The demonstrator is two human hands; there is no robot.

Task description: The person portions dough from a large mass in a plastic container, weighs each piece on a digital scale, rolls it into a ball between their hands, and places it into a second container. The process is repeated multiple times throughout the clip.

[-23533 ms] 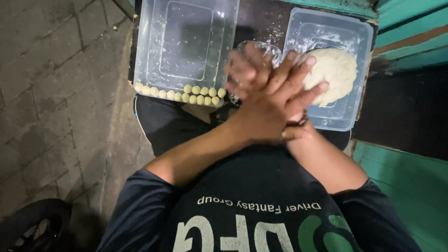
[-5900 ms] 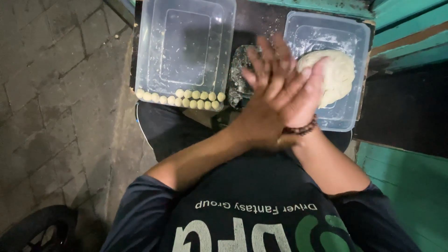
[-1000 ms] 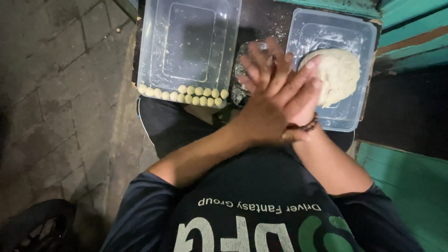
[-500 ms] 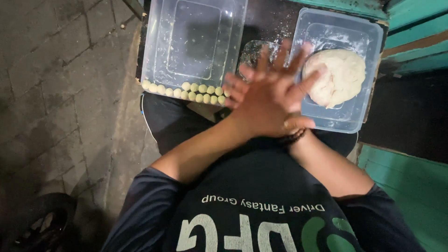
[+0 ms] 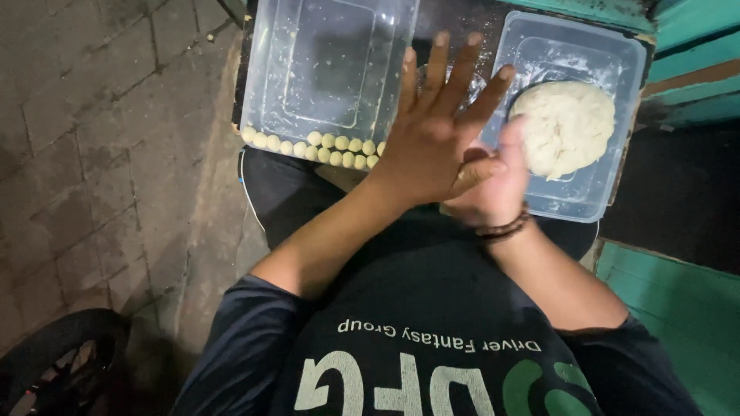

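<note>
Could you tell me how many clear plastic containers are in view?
2: the left container holds small dough balls; the right container holds a dough lump.

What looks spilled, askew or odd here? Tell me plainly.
Only a light dusting of white flour lies spilled on the dark board between the two clear tubs. The dough balls sit in a neat row, and the dough lump stays inside its tub.

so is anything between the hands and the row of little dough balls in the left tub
Nothing visible stands in the way. The left hand lies flat over the right hand, fingertips just past the near rim of the clear tub. The dough balls lie along that near edge, uncovered, beside the hands.
</note>
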